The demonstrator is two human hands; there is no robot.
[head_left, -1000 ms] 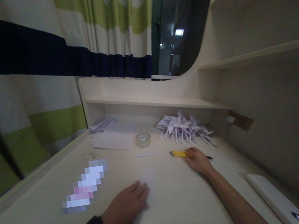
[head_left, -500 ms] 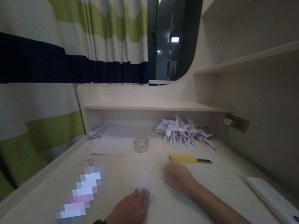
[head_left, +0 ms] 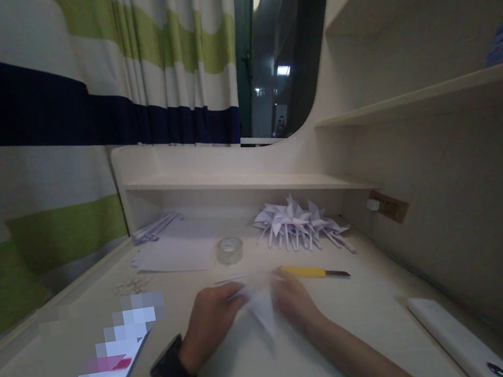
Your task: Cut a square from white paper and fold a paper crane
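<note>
My left hand [head_left: 216,313], with a dark watch on its wrist, pinches the left side of a folded piece of white paper [head_left: 263,309]. The right side of the paper is held by my right hand [head_left: 294,299], whose fingers are partly hidden and blurred. The paper is raised off the desk, one pointed corner hanging down toward me. Just behind it lies a thin white paper stick [head_left: 231,278]. A yellow utility knife [head_left: 309,272], blade out to the right, rests beyond my right hand.
A clear tape roll [head_left: 229,251] sits mid-desk. White paper pinwheels [head_left: 294,220] are heaped at the back right. Paper sheets [head_left: 176,250] and rolled sticks [head_left: 157,226] lie back left. Small pale bits [head_left: 131,286] and a phone [head_left: 112,367] are at left, a white device [head_left: 457,334] at right.
The paper has come up off the desk and is now between both hands. My left hand has risen from lying flat to pinching it. The view has shifted slightly to the right.
</note>
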